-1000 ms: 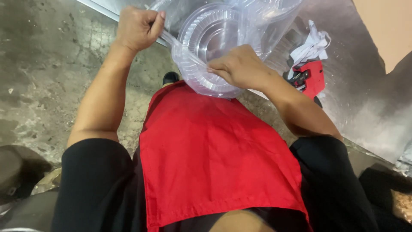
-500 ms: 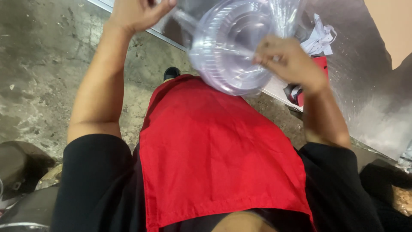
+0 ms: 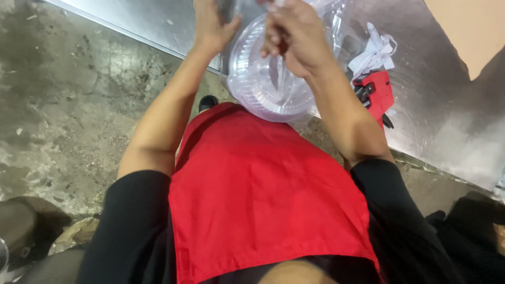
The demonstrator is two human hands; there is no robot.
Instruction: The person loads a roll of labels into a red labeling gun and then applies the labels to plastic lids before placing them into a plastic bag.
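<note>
A stack of clear plastic bowls [image 3: 271,84] in thin film is held at the steel counter's [image 3: 158,21] edge — left hand [image 3: 213,26] bracing it, right hand [image 3: 294,37] seemingly pinching the wrap closed-fingered — steadied for handling.

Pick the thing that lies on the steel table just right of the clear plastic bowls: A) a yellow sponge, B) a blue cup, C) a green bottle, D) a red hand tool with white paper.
D: a red hand tool with crumpled white paper lies on the steel table, right of the clear plastic bowls that both hands grip.
</note>
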